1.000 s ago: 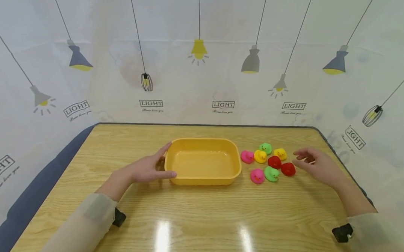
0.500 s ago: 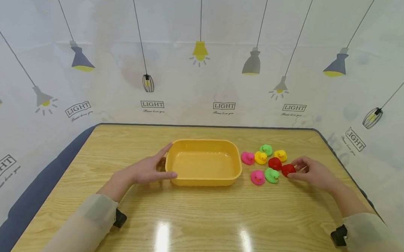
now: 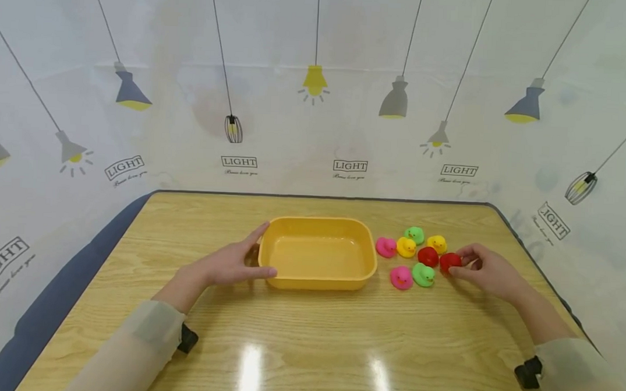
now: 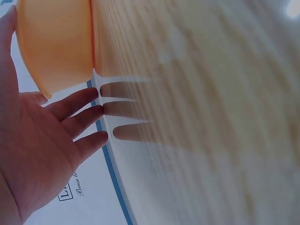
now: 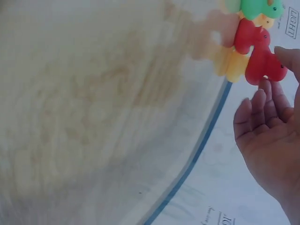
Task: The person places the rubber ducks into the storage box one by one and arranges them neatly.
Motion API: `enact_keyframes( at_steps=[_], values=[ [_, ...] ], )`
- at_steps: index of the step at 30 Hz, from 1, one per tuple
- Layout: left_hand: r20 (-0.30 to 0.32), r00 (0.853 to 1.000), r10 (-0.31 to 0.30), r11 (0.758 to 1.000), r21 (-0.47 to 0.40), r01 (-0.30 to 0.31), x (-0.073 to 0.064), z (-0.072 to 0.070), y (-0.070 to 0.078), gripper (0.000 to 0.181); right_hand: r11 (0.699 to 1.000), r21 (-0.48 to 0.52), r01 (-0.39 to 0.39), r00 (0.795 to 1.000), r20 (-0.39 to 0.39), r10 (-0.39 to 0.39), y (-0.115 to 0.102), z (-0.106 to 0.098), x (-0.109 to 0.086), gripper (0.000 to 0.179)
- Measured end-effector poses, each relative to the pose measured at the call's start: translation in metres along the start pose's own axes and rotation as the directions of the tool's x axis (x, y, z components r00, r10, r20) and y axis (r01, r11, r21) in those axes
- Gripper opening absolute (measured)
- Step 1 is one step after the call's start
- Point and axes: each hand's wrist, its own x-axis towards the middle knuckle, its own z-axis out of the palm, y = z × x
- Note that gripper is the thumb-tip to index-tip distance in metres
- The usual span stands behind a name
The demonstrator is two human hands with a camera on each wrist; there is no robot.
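A yellow plastic basin sits mid-table in the head view. At its left end my left hand spans the corner: the thumb rests on the near rim and the index finger touches the far corner. The left wrist view shows that hand's other fingers extended beside the basin's wall. To the right, thumb and fingers of my right hand pinch the rightmost red rubber duck. Seen from the right wrist, the thumb lies at the head of this duck, with fingertips on its other side.
Another red duck stands just left of the pinched one. Around it are green ducks, yellow ducks and pink ducks. A lamp-printed cloth rises behind the wooden table.
My right hand has moved left and slightly nearer to the rightmost red duck, and its thumb and fingers have come together on it. The left hand has stayed at the basin.
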Motion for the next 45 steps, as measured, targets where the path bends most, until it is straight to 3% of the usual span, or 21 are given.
enact_keyframes(
  at_steps=[6, 14, 29, 45],
  values=[
    [-0.002, 1.0, 0.0, 1.0, -0.007, 0.0, 0.0, 0.0, 0.001, 0.122, 0.998, 0.039, 0.058, 0.996, -0.068, -0.056, -0.017, -0.003, -0.008, 0.047],
    [0.009, 1.0, -0.013, 1.0, 0.01, 0.013, 0.0, -0.001, 0.001, 0.121, 0.983, 0.063, 0.172, 0.981, -0.103, -0.165, -0.063, 0.004, -0.004, 0.04],
    [0.004, 1.0, -0.017, 1.0, 0.01, 0.017, 0.0, 0.0, 0.003, 0.122, 0.949, 0.141, 0.281, 0.96, -0.057, -0.275, -0.131, 0.03, 0.019, 0.039],
    [-0.005, 1.0, -0.013, 1.0, 0.017, 0.013, 0.001, 0.001, 0.001, 0.123, 0.919, 0.227, 0.321, 0.946, -0.04, -0.321, -0.167, 0.062, 0.048, 0.038]
  ],
)
